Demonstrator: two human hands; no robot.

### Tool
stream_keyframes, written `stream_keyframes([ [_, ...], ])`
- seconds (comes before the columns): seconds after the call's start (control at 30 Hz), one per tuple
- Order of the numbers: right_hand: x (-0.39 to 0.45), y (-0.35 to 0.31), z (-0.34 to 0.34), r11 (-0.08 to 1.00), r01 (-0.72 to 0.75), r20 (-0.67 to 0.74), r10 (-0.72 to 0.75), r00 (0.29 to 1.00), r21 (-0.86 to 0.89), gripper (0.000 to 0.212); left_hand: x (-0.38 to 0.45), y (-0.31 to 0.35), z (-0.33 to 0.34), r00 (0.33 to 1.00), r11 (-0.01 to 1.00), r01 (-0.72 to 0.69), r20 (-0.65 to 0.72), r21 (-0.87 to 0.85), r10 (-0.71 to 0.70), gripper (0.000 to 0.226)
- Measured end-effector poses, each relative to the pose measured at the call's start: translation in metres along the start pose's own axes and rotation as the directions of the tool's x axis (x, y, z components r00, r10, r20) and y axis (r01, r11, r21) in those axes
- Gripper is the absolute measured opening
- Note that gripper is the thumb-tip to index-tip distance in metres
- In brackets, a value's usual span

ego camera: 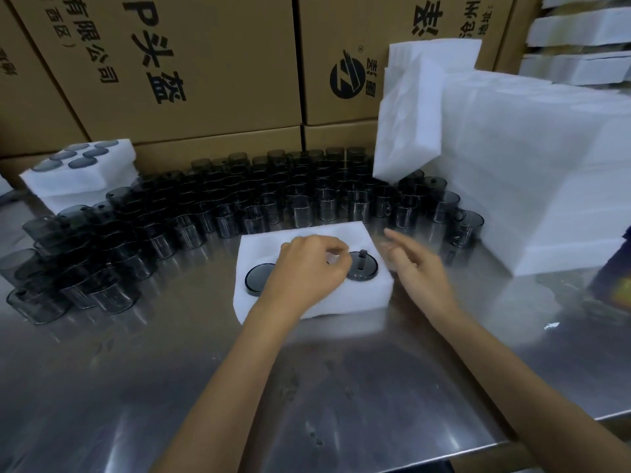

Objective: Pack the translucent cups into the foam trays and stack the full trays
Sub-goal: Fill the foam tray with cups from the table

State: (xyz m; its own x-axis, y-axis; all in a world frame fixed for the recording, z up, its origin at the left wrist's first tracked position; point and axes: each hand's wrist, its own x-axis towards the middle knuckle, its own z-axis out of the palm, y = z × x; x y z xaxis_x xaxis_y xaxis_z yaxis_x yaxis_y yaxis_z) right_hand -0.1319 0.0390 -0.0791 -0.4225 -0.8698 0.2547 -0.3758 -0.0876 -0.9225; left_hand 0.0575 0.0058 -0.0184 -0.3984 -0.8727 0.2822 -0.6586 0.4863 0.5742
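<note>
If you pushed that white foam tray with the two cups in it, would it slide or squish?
The foam tray would probably slide easily, since it looks light and sits on a smooth shiny metal table. It likely dents a bit under fingers, being soft foam. The seated cup would probably ride along rather than tip.

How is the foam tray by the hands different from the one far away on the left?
The near tray shows two cups, and the left hand covers part of it; the far tray shows about six. The near tray lies alone; the far tray tops a stack. Both are white foam.
</note>
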Motion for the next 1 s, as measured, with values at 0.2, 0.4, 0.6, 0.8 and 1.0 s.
stream_keyframes([
  [0.2, 0.053, 0.002, 0.023, 0.978, -0.109, 0.01, 0.112, 0.994, -0.176, 0.047, 0.036, -0.023, -0.016, 0.985, 0.921, 0.16, 0.002, -0.355, -0.17, 0.024],
  [0.4, 0.085, 0.002, 0.035, 0.846, 0.037, 0.049, -0.013, 0.999, -0.532, 0.055, 0.04, -0.041, -0.01, 0.979, 0.888, 0.174, -0.019, -0.426, -0.201, 0.024],
  [0.6, 0.101, 0.013, 0.039, 0.802, 0.086, 0.027, -0.086, 0.996, -0.591, 0.042, 0.039, -0.04, -0.005, 0.979, 0.872, 0.152, -0.053, -0.465, -0.198, 0.023],
  [0.8, 0.098, 0.019, 0.04, 0.81, 0.102, -0.007, -0.13, 0.992, -0.577, 0.031, 0.039, -0.039, -0.006, 0.979, 0.869, 0.139, -0.066, -0.475, -0.192, 0.023],
  [1.0, 0.09, 0.007, 0.033, 0.906, 0.127, -0.123, -0.191, 0.974, -0.403, 0.025, 0.037, -0.039, -0.008, 0.978, 0.869, 0.139, -0.07, -0.475, -0.195, 0.023],
])
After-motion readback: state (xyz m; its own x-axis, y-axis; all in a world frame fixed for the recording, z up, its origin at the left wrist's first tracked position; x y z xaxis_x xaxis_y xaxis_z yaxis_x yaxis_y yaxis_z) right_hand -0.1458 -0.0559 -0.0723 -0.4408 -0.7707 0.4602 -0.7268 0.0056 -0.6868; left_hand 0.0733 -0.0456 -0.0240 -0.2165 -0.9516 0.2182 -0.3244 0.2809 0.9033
